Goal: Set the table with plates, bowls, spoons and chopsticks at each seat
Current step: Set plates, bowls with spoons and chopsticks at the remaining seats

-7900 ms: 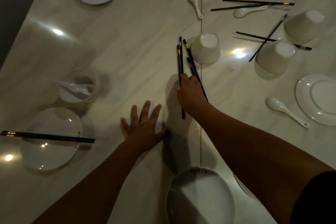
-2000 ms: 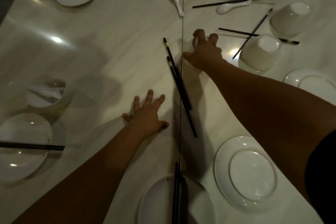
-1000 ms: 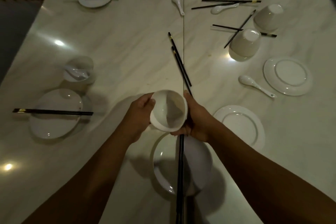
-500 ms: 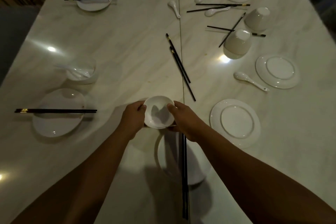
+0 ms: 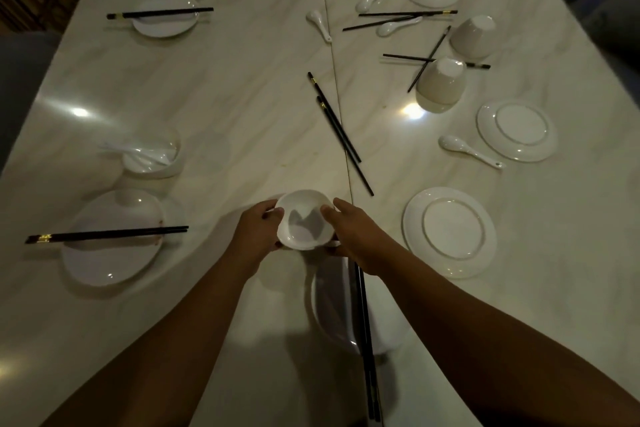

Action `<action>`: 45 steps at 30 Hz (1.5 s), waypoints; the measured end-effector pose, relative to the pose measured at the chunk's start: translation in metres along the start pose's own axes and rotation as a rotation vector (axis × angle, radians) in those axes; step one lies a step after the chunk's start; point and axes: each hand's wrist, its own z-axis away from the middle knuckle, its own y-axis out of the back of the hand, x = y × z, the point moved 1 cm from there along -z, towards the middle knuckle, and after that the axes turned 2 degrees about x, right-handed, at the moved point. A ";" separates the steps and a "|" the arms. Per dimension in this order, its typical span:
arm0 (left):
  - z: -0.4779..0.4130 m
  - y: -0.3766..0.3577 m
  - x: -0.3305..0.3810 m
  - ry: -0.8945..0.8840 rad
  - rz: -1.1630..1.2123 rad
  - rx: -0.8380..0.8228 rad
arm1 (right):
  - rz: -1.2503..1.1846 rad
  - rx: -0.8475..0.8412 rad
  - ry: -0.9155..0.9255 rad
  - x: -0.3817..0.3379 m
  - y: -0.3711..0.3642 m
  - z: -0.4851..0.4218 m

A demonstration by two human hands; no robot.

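Observation:
Both hands hold a small white bowl (image 5: 304,220) upright, just beyond the near plate (image 5: 332,308). My left hand (image 5: 258,232) grips its left rim and my right hand (image 5: 349,234) its right rim. A pair of black chopsticks (image 5: 365,340) lies across that near plate, pointing toward me. Whether the bowl rests on the table or hangs just above it, I cannot tell. A loose pair of chopsticks (image 5: 337,128) lies diagonally in the middle of the white marble table (image 5: 242,80).
At the left, a plate with chopsticks (image 5: 110,239) and a bowl with a spoon (image 5: 152,158); another such plate (image 5: 166,14) farther back. At the right, two empty plates (image 5: 450,232) (image 5: 517,130), a spoon (image 5: 467,151), upturned bowls (image 5: 441,85), scattered chopsticks and spoons.
My right hand let the chopsticks go, reached out to the upturned bowl and brought it back. Both hands turned it upright and lowered it beyond the near plate.

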 end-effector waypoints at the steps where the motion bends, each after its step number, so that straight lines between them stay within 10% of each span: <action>1: -0.001 0.002 0.002 -0.046 -0.083 0.010 | -0.001 0.023 0.003 0.000 0.003 0.002; 12: 0.009 -0.066 0.070 -0.554 -0.565 -0.082 | 0.294 0.333 0.164 -0.001 0.120 0.005; 30: -0.017 -0.241 0.063 -0.418 -0.893 -0.237 | 1.281 0.462 0.208 0.021 0.294 -0.083; 40: -0.012 -0.243 0.064 -0.410 -0.845 -0.180 | 1.109 0.366 0.220 0.018 0.298 -0.082; 45: 0.008 -0.228 0.068 -0.481 -0.747 -0.193 | 0.636 0.298 0.100 -0.003 0.274 -0.068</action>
